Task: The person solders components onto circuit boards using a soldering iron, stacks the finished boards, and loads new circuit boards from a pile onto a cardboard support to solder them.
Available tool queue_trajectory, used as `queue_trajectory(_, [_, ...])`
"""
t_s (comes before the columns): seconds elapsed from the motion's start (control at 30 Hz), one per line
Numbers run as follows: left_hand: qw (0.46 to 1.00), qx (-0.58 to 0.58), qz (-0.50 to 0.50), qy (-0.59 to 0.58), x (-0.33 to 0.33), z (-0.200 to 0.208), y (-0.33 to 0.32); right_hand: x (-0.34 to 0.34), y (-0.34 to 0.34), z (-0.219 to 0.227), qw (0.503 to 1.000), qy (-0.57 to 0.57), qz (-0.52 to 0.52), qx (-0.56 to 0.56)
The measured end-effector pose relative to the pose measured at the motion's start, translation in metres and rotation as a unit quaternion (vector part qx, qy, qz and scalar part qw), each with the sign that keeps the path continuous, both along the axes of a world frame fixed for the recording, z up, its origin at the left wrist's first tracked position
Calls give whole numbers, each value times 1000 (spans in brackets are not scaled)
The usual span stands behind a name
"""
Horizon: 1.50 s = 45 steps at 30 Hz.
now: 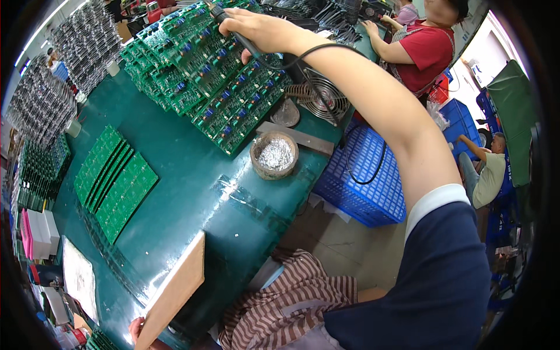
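At the far side of the table, my right hand (pixel 262 30) is closed around the dark handle of a soldering iron (pixel 240 39), over stacked green circuit boards (pixel 201 70) full of components. A black cord (pixel 303 54) runs from the iron past my wrist. Low on the left, the fingers of my left hand (pixel 136 328) grip the lower end of a flat tan board (pixel 178 291), tilted up on its edge. Several bare green panels (pixel 125 189) lie fanned out on the table beyond it.
A round pot of silvery scraps (pixel 274 156), a metal bar (pixel 300 139) and a small fan (pixel 325 100) stand along the table's right edge. Below is a blue crate (pixel 364 181). Tall stacks (pixel 41 99) line the far left. A person in red (pixel 420 55) works at the far right.
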<state>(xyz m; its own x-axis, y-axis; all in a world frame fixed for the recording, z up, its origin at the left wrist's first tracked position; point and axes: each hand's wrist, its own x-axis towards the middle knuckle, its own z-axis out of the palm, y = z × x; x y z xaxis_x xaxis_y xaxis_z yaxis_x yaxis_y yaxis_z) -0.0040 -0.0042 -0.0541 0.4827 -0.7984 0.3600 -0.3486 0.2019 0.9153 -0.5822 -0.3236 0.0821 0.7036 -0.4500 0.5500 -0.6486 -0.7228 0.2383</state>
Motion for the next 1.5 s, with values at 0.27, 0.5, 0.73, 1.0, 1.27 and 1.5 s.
queue_trajectory(0.27, [988, 60, -2, -142, 13, 0, -4, 11, 13, -10, 998, -26, -44, 34])
queue_trajectory(0.5, [975, 137, 94, -146, 1, 10, -25, 5, 13, -14, 996, -15, -89, 10])
queue_trajectory(0.73, [989, 140, -50, 20, 10, -10, -29, 41, 77, -4, 973, -110, -26, -200])
queue_trajectory(1.0, [962, 136, -145, 186, 5, -2, -51, 203, 190, -113, 864, -456, 93, 193])
queue_trajectory(1.27, [980, 158, -106, 67, 34, 67, -172, 302, 76, -122, 733, -598, 94, 311])
queue_trajectory(1.5, [958, 174, -219, 58, 69, 95, -294, 315, -84, -90, 825, -500, 103, 241])
